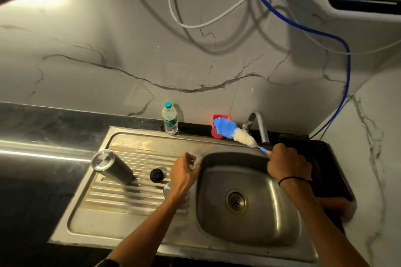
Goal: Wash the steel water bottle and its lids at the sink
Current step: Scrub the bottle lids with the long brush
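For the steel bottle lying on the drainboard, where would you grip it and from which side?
Probably around the middle of the steel bottle, coming from above. It lies on its side across the ribs of the drainboard, base toward the camera's left, so its round body is exposed on top. The left hand is free; the right hand holds the bottle brush.

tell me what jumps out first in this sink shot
The blue-and-white bottle brush stands out, held by the right hand above the basin's back edge beside the tap. On the ribbed drainboard the steel water bottle lies tilted, a black lid beside it.
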